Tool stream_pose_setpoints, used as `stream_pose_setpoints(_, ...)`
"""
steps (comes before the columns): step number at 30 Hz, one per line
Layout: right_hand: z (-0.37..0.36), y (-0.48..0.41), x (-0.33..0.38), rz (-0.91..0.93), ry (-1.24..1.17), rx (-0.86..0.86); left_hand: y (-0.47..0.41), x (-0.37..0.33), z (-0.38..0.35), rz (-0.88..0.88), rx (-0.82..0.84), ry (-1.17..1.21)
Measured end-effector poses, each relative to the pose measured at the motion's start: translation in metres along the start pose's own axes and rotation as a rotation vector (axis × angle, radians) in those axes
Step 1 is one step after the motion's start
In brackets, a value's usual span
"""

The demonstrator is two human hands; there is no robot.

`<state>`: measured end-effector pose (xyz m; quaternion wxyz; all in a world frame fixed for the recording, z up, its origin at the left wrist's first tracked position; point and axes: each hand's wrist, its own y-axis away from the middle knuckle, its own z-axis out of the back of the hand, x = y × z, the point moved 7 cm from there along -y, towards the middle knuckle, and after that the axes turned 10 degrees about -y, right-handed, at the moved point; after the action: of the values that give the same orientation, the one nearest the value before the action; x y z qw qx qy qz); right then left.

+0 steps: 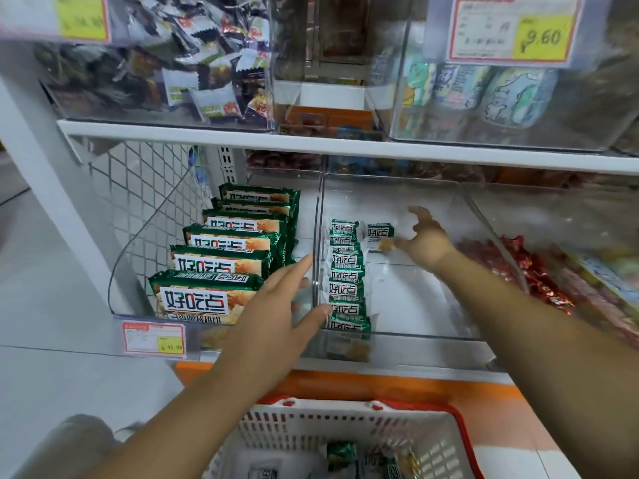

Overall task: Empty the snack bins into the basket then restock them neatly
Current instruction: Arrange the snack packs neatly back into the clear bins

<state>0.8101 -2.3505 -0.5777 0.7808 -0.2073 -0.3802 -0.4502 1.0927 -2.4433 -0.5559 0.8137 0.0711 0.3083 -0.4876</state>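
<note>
Shelving fills the view in a shop aisle: a white upper shelf (242, 138) carries clear bins, one of mixed dark and white wrappers (193, 63) and one of pastel cartoon packs (484, 95), with a red and yellow price card (515, 27) hung in front. Below it, the left hand (273, 305) reaches forward with its fingers (297, 267) straight and slightly apart, holding nothing, their tips against the left wall of the clear snack bin (415, 299). Just beyond the thumb tip, inside that wall, stands a neat row of small green packets (345, 288). To the outer side of these fingers, a neighbouring bin holds large green packs (221, 261) lined up front to back, and past them a wire mesh panel (138, 188) closes the shelf end. The right hand (428, 242) is deep in the snack bin, its fingers (420, 212) spread wide and gripping nothing; a loose small packet (379, 231) lies just beside their tips, though whether they touch it cannot be told. Beyond the back of this hand, red-wrapped sweets (539, 274) fill the next bin. Under both forearms sits the white basket (311, 430) with a red rim, a few green packets (341, 456) inside. A small price label (154, 338) hangs at the shelf edge, an orange band (415, 385) runs along the base, and pale floor (52, 271) stretches away at the left.
</note>
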Motion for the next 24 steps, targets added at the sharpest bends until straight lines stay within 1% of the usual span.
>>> stream_pose_setpoints(1,0.008,0.016,0.009,0.065,-0.055,-0.038,0.007,-0.001,0.002,-0.013,-0.034,-0.040)
stream_pose_setpoints(4,0.028,0.086,0.033,0.298,-0.286,-0.167,0.032,-0.007,0.009,-0.094,-0.209,-0.126)
stream_pose_setpoints(6,0.030,0.136,0.034,0.398,-0.418,-0.222,0.050,-0.006,0.003,-0.143,-0.238,-0.123)
stream_pose_setpoints(8,0.019,0.176,0.024,0.463,-0.432,-0.220,0.072,0.005,-0.022,-0.160,-0.143,-0.137)
stream_pose_setpoints(10,0.009,0.214,0.018,0.584,-0.284,-0.263,0.099,0.020,-0.056,-0.158,-0.034,-0.164)
stream_pose_setpoints(11,0.006,0.228,0.012,0.633,-0.217,-0.308,0.112,0.031,-0.075,-0.123,0.031,-0.153)
stream_pose_setpoints(12,0.003,0.239,0.002,0.640,-0.192,-0.352,0.123,0.041,-0.094,-0.075,0.097,-0.134)
stream_pose_setpoints(13,-0.002,0.247,-0.012,0.592,-0.213,-0.377,0.134,0.052,-0.114,-0.022,0.170,-0.117)
stream_pose_setpoints(14,-0.012,0.252,-0.031,0.503,-0.254,-0.371,0.144,0.065,-0.135,0.032,0.252,-0.105)
stream_pose_setpoints(15,-0.027,0.255,-0.052,0.385,-0.303,-0.316,0.155,0.077,-0.156,0.088,0.342,-0.101)
stream_pose_setpoints(16,-0.048,0.256,-0.078,0.243,-0.329,-0.211,0.166,0.090,-0.176,0.130,0.433,-0.095)
stream_pose_setpoints(17,-0.075,0.258,-0.106,0.104,-0.306,-0.064,0.176,0.098,-0.191,0.165,0.505,-0.086)
stream_pose_setpoints(19,-0.128,0.266,-0.168,-0.107,-0.127,0.256,0.193,0.118,-0.214,0.250,0.600,-0.044)
stream_pose_setpoints(20,-0.147,0.270,-0.198,-0.188,-0.021,0.370,0.200,0.128,-0.224,0.283,0.629,-0.032)
stream_pose_setpoints(22,-0.168,0.275,-0.245,-0.275,0.158,0.482,0.210,0.149,-0.241,0.346,0.680,-0.025)
stream_pose_setpoints(24,-0.181,0.276,-0.264,-0.269,0.283,0.542,0.216,0.166,-0.255,0.391,0.731,-0.015)
